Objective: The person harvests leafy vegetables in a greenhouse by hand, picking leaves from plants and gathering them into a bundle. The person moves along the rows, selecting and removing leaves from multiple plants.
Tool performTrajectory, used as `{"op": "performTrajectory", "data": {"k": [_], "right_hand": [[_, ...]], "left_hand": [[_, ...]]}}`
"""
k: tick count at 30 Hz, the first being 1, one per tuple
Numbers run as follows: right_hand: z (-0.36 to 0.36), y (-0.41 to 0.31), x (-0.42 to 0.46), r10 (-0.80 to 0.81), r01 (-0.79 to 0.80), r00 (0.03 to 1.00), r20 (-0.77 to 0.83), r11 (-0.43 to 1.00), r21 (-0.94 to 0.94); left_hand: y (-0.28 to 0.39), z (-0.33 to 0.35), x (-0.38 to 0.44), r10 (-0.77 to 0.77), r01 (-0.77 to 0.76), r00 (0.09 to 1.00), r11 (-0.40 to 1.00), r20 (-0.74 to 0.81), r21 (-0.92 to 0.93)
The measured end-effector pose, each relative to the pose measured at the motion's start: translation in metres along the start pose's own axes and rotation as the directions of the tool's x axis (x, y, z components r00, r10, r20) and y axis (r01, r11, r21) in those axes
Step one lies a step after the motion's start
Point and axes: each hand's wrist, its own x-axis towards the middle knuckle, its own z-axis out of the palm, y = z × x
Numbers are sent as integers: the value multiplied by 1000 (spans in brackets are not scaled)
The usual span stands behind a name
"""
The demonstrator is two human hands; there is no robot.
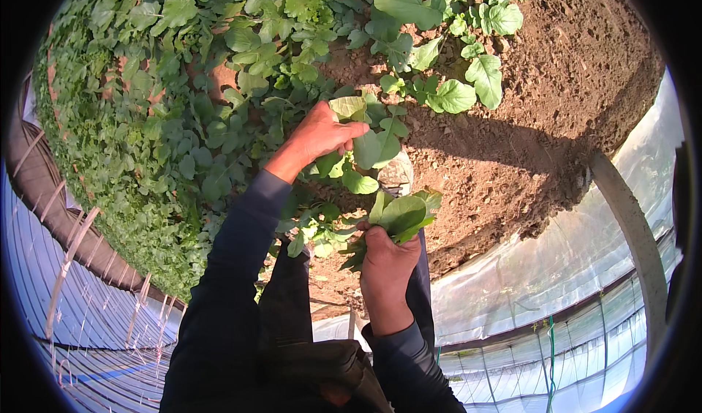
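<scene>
My left hand (332, 130) is at the edge of a bed of leafy green plants, its fingers closed on a pale green leaf (348, 107) that shows above the knuckles. Broad leaves (374, 148) of a plant lie just beside and below its fingertips. Closer to my body, my right hand (386, 265) grips a bunch of picked green leaves (405, 214), which stick out above the thumb and on the left of the fist. Small leafy plants (321, 234) grow to the left of this hand. The stems inside both hands are hidden.
Dense rows of plants (164, 111) cover the left side. Bare brown soil (554, 73) lies to the right, with a shoe (396, 174) near the plants. Clear plastic sheeting (526, 281) and a curved grey post (630, 232) border the lower right.
</scene>
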Motion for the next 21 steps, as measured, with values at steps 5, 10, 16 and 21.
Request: {"op": "performTrajectory", "data": {"k": [5,10,16,21], "right_hand": [[-3,6,7,-185,189,981,63,980,-58],[0,14,-9,-297,439,889,348,772,-460],[4,11,-54,-337,521,853,398,582,-624],[-23,31,-85,-439,593,805,399,615,-519]], "left_hand": [[-10,50,-103,206,-202,974,978,93,-47],[-32,44,-156,42,-60,998,891,-52,-449],[-36,21,-224,-18,79,995,754,99,-652],[-7,34,-288,-64,112,972,972,227,-206]]}}
